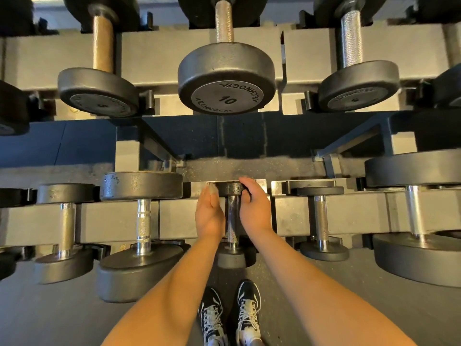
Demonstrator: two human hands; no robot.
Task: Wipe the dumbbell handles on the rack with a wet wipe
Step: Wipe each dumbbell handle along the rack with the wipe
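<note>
Steel-handled dumbbell (pixel 232 218) lies between left fingers (pixel 209 197) and right fingers (pixel 246 183).

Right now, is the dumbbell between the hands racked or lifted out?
Racked, apparently: the dumbbell spans the lower rack level with its neighbours, the right hand curled on its far head.

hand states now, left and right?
Left hand: open, fingers straight beside the dumbbell handle.
Right hand: closed, fingers curled over the dumbbell's far head.
</note>
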